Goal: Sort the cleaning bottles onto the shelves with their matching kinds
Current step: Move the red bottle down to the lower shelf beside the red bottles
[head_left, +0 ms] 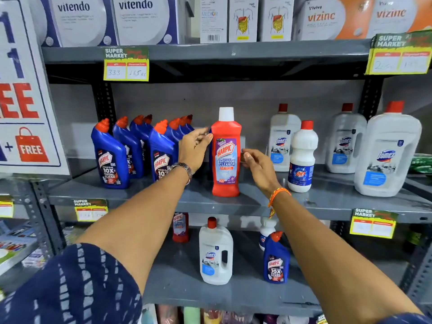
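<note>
A red Harpic bathroom cleaner bottle point(226, 157) with a white cap stands upright on the middle shelf point(140, 195). My left hand point(195, 149) rests its fingertips against the bottle's left shoulder. My right hand point(256, 164), loosely curled, touches its right side; neither hand wraps around it. Left of it stand several blue Harpic bottles point(109, 157). To the right are white Domex bottles point(282, 139), a Rin bottle point(302, 160) and a large Domex jug point(388, 155). The lower shelf point(187, 288) holds a red Harpic point(180, 226), a Domex point(216, 253), a blue Harpic point(275, 260) and a white bottle point(266, 230) partly behind my right arm.
Boxes point(135, 19) fill the top shelf. Yellow price tags point(126, 66) hang from the shelf edges. A large promo sign point(23, 101) juts out at the left. A dark upright post point(104, 101) stands behind the blue bottles. Green packets point(422, 163) lie at the far right.
</note>
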{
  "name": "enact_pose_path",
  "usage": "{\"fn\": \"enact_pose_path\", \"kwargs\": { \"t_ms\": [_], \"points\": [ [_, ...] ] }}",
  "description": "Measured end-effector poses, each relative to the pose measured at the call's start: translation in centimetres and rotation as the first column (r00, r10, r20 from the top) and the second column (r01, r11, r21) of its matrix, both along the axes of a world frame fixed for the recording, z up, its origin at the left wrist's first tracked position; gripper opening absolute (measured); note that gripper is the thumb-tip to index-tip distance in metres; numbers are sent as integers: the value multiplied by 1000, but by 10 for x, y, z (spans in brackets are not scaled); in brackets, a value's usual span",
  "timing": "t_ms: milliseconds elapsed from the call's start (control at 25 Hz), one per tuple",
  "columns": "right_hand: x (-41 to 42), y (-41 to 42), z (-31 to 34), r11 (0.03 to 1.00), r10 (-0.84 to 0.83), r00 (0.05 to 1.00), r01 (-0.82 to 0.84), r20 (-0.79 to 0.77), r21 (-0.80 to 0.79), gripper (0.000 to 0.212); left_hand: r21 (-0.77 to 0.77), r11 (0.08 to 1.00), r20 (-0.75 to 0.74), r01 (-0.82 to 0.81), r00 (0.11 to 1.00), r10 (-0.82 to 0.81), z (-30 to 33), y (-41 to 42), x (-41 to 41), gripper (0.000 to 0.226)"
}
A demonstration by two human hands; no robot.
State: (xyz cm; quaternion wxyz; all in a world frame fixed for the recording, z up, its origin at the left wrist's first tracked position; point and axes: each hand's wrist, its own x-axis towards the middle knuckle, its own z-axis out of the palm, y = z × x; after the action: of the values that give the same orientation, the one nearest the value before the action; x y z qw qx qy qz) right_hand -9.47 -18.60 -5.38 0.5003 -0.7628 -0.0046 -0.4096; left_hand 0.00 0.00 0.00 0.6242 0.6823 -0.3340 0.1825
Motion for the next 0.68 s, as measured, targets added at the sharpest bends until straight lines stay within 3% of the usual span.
{"fn": "enact_pose_path", "kwargs": {
  "t_ms": [120, 240, 520, 680],
  "points": [
    [5, 8, -5, 984, 150, 985, -141, -89, 106, 31, -37, 984, -216, 177, 960, -180, -5, -4, -2, 36],
    [6, 16, -3, 982, 146, 985, -133, -93, 137, 36, -79, 969, -335, 236, 909, -249, -9, -6, -8, 33],
    [-27, 36, 1, 931, 304, 952, -290, -35, 221, 37, -188, 954, -312, 235, 906, -285, -12, 18, -39, 33],
    [-59, 62, -5, 897, 394, 919, -376, -31, 231, 30, -162, 960, -267, 228, 927, -265, -24, 56, -65, 32]
  ]
}}
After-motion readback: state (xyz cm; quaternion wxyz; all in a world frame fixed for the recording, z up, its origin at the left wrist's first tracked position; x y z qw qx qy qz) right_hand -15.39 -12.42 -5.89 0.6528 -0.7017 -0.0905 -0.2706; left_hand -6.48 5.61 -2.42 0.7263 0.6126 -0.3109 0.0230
